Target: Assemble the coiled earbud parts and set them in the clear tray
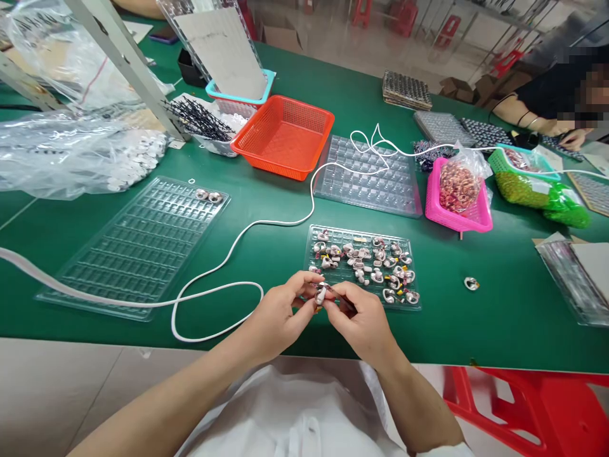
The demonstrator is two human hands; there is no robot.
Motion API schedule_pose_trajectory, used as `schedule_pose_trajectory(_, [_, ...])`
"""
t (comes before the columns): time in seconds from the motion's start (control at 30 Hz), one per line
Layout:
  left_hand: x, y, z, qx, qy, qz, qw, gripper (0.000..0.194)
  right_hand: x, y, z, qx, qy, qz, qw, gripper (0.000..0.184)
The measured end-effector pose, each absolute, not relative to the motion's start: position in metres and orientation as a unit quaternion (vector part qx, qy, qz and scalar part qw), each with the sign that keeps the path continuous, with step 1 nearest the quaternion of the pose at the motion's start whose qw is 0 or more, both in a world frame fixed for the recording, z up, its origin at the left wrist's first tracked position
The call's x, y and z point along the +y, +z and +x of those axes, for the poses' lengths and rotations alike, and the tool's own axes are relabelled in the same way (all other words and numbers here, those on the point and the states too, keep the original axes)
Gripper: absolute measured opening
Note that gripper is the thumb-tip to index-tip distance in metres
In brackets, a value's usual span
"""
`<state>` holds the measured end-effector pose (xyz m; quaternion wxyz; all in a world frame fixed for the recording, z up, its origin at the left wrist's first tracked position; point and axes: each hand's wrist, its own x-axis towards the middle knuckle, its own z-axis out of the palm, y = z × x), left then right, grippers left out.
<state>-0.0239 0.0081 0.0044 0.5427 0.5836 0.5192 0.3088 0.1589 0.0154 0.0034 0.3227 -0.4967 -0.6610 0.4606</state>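
My left hand (pixel 280 311) and my right hand (pixel 359 317) meet over the near edge of the green table (pixel 499 304). Together their fingertips pinch one small white and silver part (pixel 320 294). A thin dark tool seems to lie in the right fingers, but I cannot make it out. Just beyond the hands lies a clear blister tray (pixel 412 304) with several similar small parts (pixel 375 260) scattered on it. One loose part (pixel 471 284) rests on the table to the right of that tray.
A large clear tray (pixel 137 247) with two parts (pixel 209 196) lies left, a white cable (pixel 228 254) loops across the table. An orange basket (pixel 284 136), another clear tray (pixel 366 178) and a pink basket (pixel 457 216) stand behind. A person's hand (pixel 573 138) works far right.
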Motion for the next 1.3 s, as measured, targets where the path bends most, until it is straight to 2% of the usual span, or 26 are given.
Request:
schedule_pose_trajectory(0.13, [0.009, 0.003, -0.024, 0.497, 0.322, 0.593, 0.546, 0.011, 0.015, 0.005, 0.161, -0.653, 0.482, -0.501, 0.300, 0.007])
schedule_pose_trajectory(0.37, [0.012, 0.000, -0.025, 0.487, 0.319, 0.584, 0.566, 0.011, 0.015, -0.001, 0.159, -0.566, 0.584, -0.491, 0.313, 0.011])
schedule_pose_trajectory(0.53, [0.004, -0.010, -0.025, 0.518, 0.308, 0.660, 0.449, 0.014, 0.015, -0.005, 0.155, -0.515, 0.615, -0.492, 0.338, 0.015])
schedule_pose_trajectory(0.67, [0.002, -0.013, -0.024, 0.526, 0.297, 0.710, 0.363, 0.016, 0.016, -0.008, 0.153, -0.508, 0.617, -0.498, 0.337, 0.015])
schedule_pose_trajectory(0.93, [0.002, -0.012, -0.025, 0.540, 0.286, 0.707, 0.357, 0.015, 0.013, -0.012, 0.149, -0.509, 0.600, -0.512, 0.346, 0.016])
schedule_pose_trajectory(1.3, [0.005, -0.008, -0.029, 0.538, 0.268, 0.702, 0.381, 0.015, 0.024, -0.001, 0.162, -0.637, 0.514, -0.496, 0.292, 0.009])
